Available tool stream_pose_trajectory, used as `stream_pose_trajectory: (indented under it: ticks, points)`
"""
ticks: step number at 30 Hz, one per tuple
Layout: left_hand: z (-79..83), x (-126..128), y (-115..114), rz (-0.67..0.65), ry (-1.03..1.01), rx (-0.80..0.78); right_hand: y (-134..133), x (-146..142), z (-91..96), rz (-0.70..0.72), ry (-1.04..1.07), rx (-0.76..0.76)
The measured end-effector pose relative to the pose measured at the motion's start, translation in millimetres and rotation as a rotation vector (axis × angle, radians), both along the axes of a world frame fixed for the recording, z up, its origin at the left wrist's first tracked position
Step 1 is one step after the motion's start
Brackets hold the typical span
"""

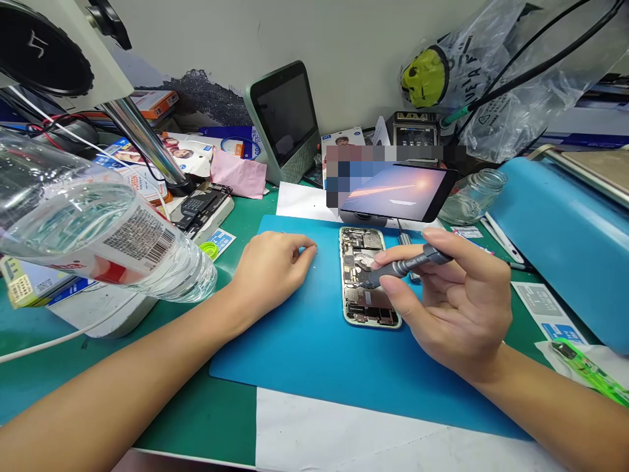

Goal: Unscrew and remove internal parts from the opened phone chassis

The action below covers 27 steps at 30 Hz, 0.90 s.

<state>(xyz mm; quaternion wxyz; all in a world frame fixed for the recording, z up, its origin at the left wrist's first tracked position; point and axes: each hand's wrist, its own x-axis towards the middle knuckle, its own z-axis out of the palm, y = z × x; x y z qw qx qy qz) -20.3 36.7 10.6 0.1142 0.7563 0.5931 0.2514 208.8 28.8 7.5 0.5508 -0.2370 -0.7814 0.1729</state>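
My right hand (457,295) grips a dark grey screwdriver (405,265) between thumb and fingers, its shaft pointing down to the left. The tip is over the middle of an opened smartphone (366,308), whose circuit board and inner parts lie bare; whether it touches them I cannot tell. The phone lies face-up on a blue work mat (314,354). My left hand (270,269) rests on the mat to the phone's left, fingers curled and thumb against the index finger. Anything inside those fingers is hidden.
A propped phone (403,190) and a glass jar (474,193) stand behind the mat. At left are a large water bottle (113,229) and another opened phone (201,208). A blue case (565,229) and a green cutter (590,370) are at right.
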Motion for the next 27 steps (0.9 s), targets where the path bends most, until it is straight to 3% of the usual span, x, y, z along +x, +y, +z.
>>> stream_pose_trajectory:
  ticks: [7,18,27]
  points:
    - [1.8,0.6,-2.4,-0.012,-0.084,0.024,1.8,2.5,-2.4,-0.094,-0.012,-0.079]
    - [-0.1,9.3,-11.3,-0.358,-0.110,0.037,0.6,3.6,-4.0,-0.050,-0.131,-0.172]
    - [-1.9,11.8,-15.0,-0.501,-0.084,0.025,0.2,2.5,-3.2,-0.016,-0.106,-0.194]
